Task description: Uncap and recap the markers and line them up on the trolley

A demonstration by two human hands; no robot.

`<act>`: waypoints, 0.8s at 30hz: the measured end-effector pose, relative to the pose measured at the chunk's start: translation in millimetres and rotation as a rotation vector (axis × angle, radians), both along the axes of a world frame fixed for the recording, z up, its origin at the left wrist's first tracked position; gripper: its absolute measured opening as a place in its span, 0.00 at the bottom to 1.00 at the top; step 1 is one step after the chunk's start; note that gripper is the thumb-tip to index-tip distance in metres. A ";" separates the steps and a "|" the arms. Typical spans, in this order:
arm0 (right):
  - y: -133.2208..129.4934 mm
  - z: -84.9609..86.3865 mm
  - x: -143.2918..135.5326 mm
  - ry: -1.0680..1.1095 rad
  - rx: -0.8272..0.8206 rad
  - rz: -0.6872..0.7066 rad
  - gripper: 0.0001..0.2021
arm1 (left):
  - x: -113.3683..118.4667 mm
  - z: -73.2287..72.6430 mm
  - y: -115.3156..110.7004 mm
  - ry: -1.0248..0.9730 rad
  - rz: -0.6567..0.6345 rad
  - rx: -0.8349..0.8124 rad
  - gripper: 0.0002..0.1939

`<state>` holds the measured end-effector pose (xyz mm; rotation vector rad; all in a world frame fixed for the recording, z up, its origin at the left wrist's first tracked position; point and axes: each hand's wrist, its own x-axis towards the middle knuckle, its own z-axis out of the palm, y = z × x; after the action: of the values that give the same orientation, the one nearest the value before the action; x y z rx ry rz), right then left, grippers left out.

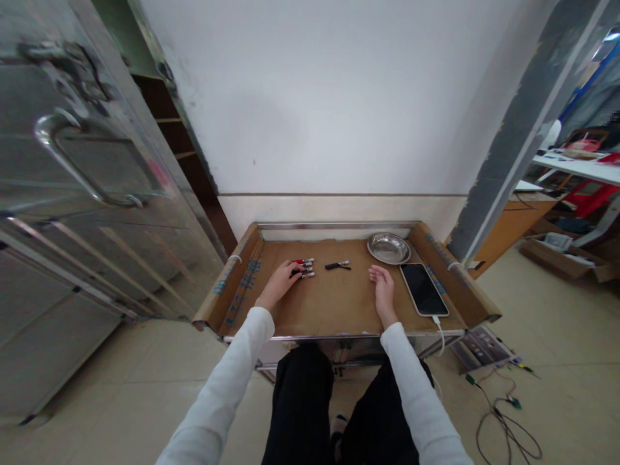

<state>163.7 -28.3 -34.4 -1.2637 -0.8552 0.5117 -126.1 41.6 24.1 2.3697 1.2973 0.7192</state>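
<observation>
My left hand point(281, 282) reaches over the left part of the cardboard-lined table. Its fingers are bent around the left ends of several marker pens point(308, 269), one with a red cap and others dark, lying side by side. How firmly they grip is hard to see. Right of these lies a black marker pen point(334, 265) with a thin dark piece beside it. My right hand point(382, 287) rests on its edge with nothing in it, fingers loosely stretched out. Near it are a phone point(423, 289) and a round metal dish point(388, 248).
Raised cardboard sides point(237, 278) bound the table left and right. A white charging cable point(440, 336) hangs from the phone over the front edge. Behind stands a white wall point(339, 97); at left is a metal door point(92, 161). Loose wires point(504, 420) lie on the floor at right.
</observation>
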 end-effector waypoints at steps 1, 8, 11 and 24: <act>-0.2 -2.5 9.6 0.068 -0.014 0.091 0.15 | -1.1 0.5 0.8 -0.021 -0.016 -0.011 0.09; -23.0 -1.9 47.5 -0.082 -0.081 0.340 0.18 | -7.1 -1.4 11.7 -0.077 -0.059 -0.031 0.08; -34.4 -0.7 34.3 -0.529 -0.108 0.258 0.15 | -11.3 -3.8 18.7 -0.054 -0.064 -0.029 0.07; -44.1 -1.6 18.5 -0.937 -0.153 0.226 0.18 | -9.8 15.8 39.2 0.104 -0.084 -0.021 0.02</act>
<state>182.2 -72.4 -36.1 -1.5681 -1.7794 0.1307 -135.8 80.9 39.9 2.4570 1.2307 0.5620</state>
